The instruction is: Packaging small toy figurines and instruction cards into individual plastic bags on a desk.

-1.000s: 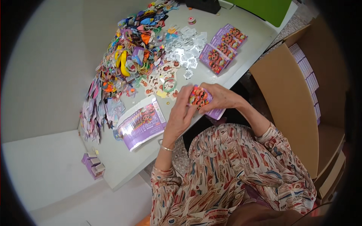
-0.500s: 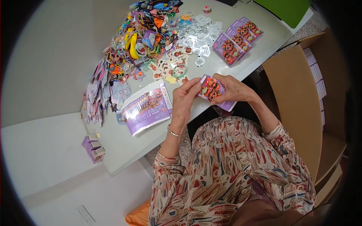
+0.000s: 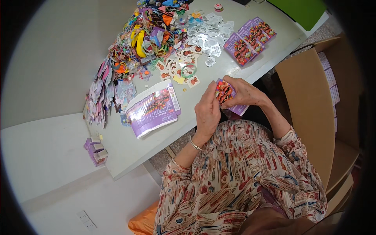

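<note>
Over the table's near edge, a small purple printed carton [image 3: 225,92] with red cartoon figures is held between my two hands. My right hand [image 3: 247,93] grips its right side, with the fingers around the top and bottom edges. The fingers of my left hand [image 3: 207,112] are together and pressed along the carton's left side, hiding that edge. A purple flap or second carton piece [image 3: 239,109] sticks out below my right hand; I cannot tell whether it is joined on. Left of my hands lies a fanned stack of flat purple cartons [image 3: 154,109].
Behind are a heap of colourful bands and small toys [image 3: 145,43], white paper slips [image 3: 213,33] and sticker cards [image 3: 184,64]. Several formed cartons [image 3: 243,49] stand at the far right. An open cardboard box [image 3: 307,84] is beside me on the right. Far left sits a purple carton piece [image 3: 95,152].
My left hand has moved from pinching the carton's upper left corner to lying along its left side. The carton shows a narrower face now. My right hand keeps its hold.
</note>
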Demonstrator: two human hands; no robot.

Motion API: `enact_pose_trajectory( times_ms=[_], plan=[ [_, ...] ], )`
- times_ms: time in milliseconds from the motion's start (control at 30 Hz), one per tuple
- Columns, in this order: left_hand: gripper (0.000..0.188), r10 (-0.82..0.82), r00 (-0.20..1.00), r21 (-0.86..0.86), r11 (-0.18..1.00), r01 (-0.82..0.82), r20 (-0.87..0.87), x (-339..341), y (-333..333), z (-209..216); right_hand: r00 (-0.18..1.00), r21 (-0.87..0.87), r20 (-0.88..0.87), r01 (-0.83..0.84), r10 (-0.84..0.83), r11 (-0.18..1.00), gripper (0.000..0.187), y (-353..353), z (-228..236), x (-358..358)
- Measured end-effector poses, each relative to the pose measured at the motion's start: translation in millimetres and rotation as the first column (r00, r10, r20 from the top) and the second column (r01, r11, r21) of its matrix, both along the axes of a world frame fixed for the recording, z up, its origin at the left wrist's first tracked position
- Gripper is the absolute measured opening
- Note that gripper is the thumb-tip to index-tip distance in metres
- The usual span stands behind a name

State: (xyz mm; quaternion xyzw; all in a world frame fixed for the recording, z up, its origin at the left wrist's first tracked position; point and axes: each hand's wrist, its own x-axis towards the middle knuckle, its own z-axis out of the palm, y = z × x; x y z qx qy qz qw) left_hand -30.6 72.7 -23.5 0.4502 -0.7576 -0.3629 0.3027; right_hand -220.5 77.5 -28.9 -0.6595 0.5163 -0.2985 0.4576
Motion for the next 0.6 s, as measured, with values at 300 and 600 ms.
enact_pose_trajectory(
  times_ms=[300, 600],
  plan=[
    [0.025, 0.403, 0.635, 0.683, 0.675, 0.281, -0.659, 22.1, -37.6, -5.9, 0.805, 0.203, 0.574, 0.040, -0.152, 0.978, 0.115, 3.6, 22.8, -43.7],
    [0.026, 0.302, 0.734, 0.676, 0.681, 0.281, -0.609, 10.4, -35.8, -20.1, 0.930, -0.275, 0.078, 0.366, -0.359, 0.889, 0.091, 3.9, -0.5, 5.3]
  ],
)
